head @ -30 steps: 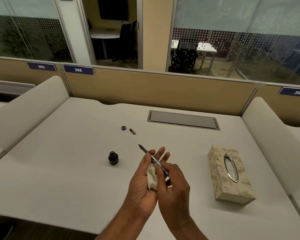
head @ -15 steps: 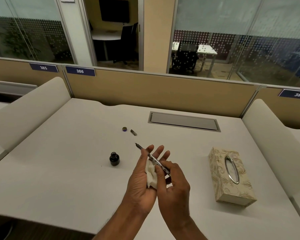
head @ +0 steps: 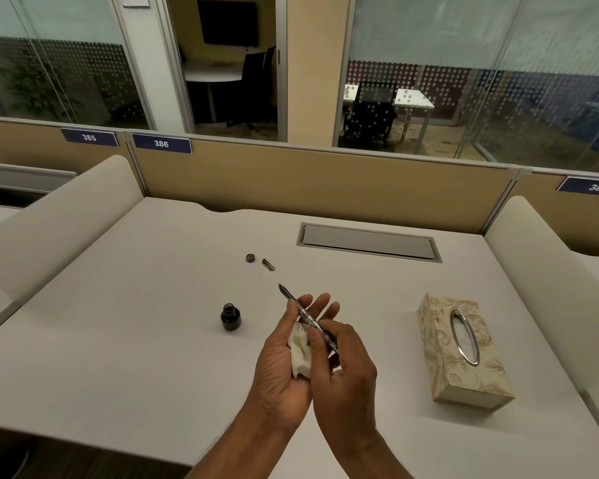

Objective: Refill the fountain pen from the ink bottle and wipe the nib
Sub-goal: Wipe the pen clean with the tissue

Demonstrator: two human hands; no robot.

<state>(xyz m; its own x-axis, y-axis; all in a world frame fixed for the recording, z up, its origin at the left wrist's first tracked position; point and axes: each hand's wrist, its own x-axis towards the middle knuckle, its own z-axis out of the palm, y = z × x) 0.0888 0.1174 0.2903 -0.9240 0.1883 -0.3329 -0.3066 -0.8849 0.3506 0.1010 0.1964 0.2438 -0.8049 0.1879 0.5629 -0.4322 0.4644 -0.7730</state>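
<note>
My right hand [head: 346, 368] grips a slim silver fountain pen [head: 308, 318] by its rear part, the dark nib pointing up and to the left past my fingers. My left hand [head: 284, 357] lies palm-up under the pen with a crumpled white tissue [head: 300, 350] in the palm, fingers spread. The nib sticks out beyond the tissue and does not touch it. An uncapped dark ink bottle [head: 230, 317] stands on the white desk [head: 118, 340] to the left of my hands. Its round cap [head: 250, 258] and a short pen part [head: 268, 264] lie farther back.
A beige patterned tissue box [head: 464, 350] lies to the right of my hands. A grey cable hatch [head: 369, 242] is set into the desk at the back. Padded dividers rise at left [head: 49, 223] and right [head: 540, 271], with a tan partition [head: 308, 181] behind.
The pen has slid forward and left through my hands, so the nib now stands farther beyond the tissue. The camera has shifted slightly; the objects on the desk have stayed put.
</note>
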